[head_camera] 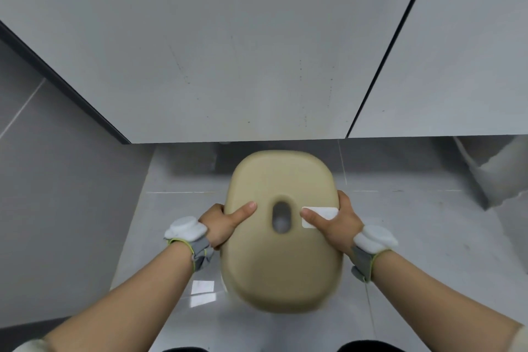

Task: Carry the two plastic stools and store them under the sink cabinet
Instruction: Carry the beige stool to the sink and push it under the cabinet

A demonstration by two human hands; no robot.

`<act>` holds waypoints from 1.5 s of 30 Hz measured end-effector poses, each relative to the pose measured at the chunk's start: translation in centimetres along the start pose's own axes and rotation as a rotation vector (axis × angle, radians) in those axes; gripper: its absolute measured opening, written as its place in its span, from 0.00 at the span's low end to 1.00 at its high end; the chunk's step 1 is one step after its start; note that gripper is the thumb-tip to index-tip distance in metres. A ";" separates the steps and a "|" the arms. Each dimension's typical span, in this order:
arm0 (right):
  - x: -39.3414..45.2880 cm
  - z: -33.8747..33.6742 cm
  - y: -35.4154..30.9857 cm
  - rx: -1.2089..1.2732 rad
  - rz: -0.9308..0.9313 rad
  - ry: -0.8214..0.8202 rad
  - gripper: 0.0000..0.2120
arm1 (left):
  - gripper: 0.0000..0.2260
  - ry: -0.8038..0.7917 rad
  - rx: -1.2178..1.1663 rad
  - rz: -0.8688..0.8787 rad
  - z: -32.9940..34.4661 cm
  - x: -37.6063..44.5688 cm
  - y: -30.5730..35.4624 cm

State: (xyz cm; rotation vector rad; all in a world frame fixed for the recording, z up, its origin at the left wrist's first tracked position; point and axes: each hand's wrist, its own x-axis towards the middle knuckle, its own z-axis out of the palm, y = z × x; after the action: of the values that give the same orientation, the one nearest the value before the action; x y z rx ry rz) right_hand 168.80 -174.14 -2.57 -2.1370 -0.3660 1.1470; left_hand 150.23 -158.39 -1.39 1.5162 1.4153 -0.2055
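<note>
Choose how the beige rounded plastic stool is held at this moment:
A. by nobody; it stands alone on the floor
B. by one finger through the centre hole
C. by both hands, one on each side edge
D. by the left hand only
C: the left hand and the right hand each have a grip on one side edge of the beige rounded plastic stool, thumbs on the seat.

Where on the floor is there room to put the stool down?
Bare floor tiles lie between the stool and the cabinet, and more by the grey wall on the left. The far right is crowded by a blurry white thing. Both hands, left and right, grip the stool.
</note>
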 end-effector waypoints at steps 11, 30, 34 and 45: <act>-0.5 0.3 0.1 -0.034 0.005 -0.036 0.55 | 0.46 0.018 0.056 0.064 -0.7 1.6 0.2; 1.8 0.3 -1.9 -0.106 -0.081 -0.176 0.44 | 0.27 0.246 0.296 0.273 -4.5 4.5 3.2; 3.9 0.7 -4.1 -0.173 -0.117 -0.206 0.42 | 0.27 0.252 0.301 0.186 -6.2 3.5 1.2; 5.4 0.2 -6.8 -0.517 -0.277 -0.442 0.33 | 0.24 0.301 0.489 0.016 -4.4 -1.0 -3.1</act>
State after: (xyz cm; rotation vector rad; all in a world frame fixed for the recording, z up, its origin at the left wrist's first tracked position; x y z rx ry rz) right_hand 172.16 -166.23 -1.42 -2.1314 -1.2335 1.4673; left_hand 145.25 -156.42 -0.31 2.0231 1.6689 -0.3436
